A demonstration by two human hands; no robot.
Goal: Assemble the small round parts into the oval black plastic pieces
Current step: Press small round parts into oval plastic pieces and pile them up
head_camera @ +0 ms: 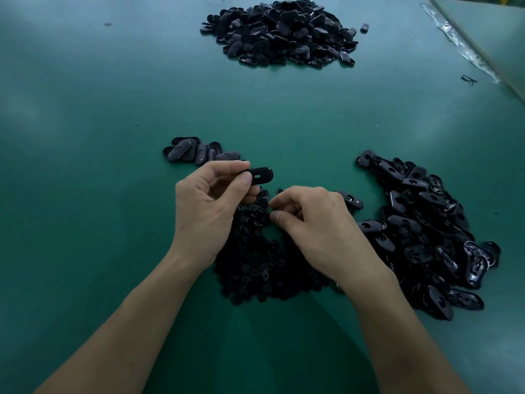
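My left hand [210,200] pinches one oval black plastic piece [260,175] between thumb and fingers, held just above the table with its small slot facing up. Right beside it my right hand [312,220] hovers over a heap of small round black parts [255,268], fingers and thumb curled together at its top edge. Whether a round part sits between those fingertips is hidden. A large pile of oval pieces [431,234] lies to the right of my right hand.
A small group of oval pieces [196,152] lies just beyond my left hand. A big mound of oval pieces [281,32] sits at the far side of the green table [85,109]. A taped seam [466,46] runs along the far right.
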